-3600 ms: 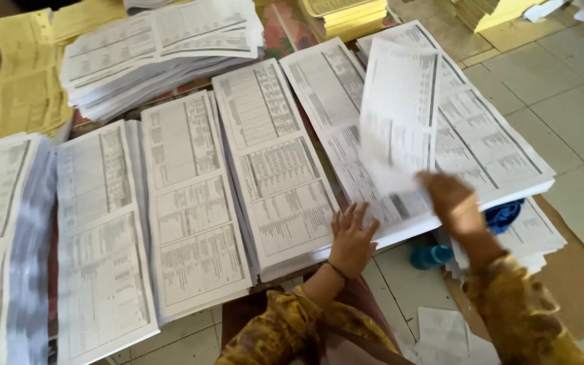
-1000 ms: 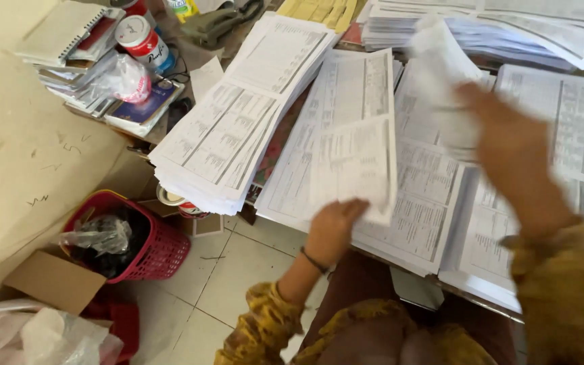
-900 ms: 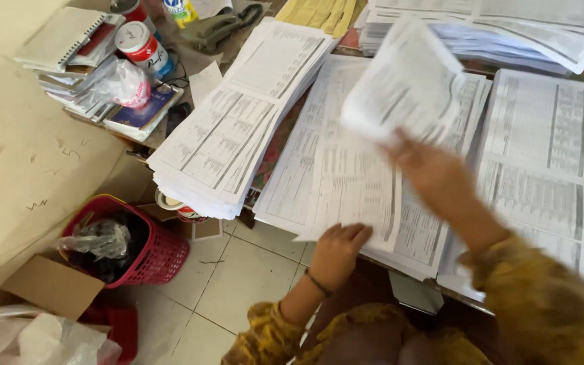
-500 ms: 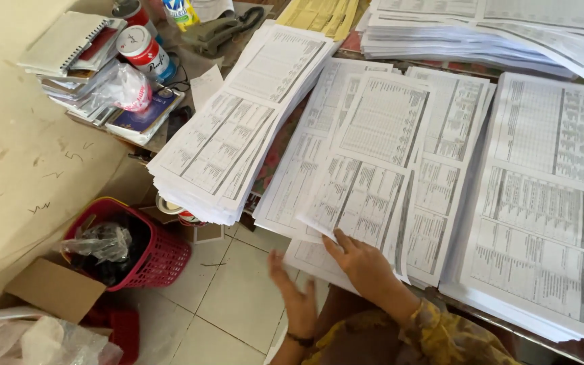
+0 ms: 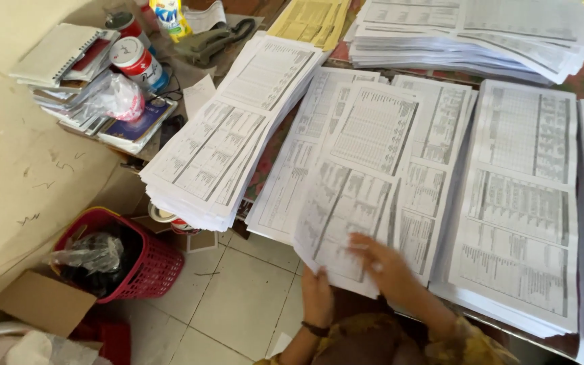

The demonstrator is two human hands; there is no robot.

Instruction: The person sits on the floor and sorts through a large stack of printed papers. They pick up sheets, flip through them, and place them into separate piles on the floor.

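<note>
1. Head view: stacks of white sheets printed with grey tables cover the surface beyond the hands. One lies right of the grip, one slants away to its left, and a broad pile sits far above it.
2. The sheet in hand is long and folded. It lies askew on the middle stack, with its near edge hanging over toward the person.
3. The left hand pinches that near edge at the lower left corner, thumb on top as far as can be seen. The right hand rests flat on the sheet just beside it, fingers spread and blurred.
4. Judged from this, the sheet is being set on or lifted off the middle stack. Squaring it there would call for a slight turn to line its edges up with the sheets beneath.
5. Well left of and below the grip, a red mesh basket holds dark bags, and a brown box stands beside it.
6. Far up and left, a pile of notebooks carries a clear bag.
7. Yellow sheets lie far above the grip.
8. Near the notebooks stand a red-and-white can and a small bottle with a blue and yellow label.
</note>
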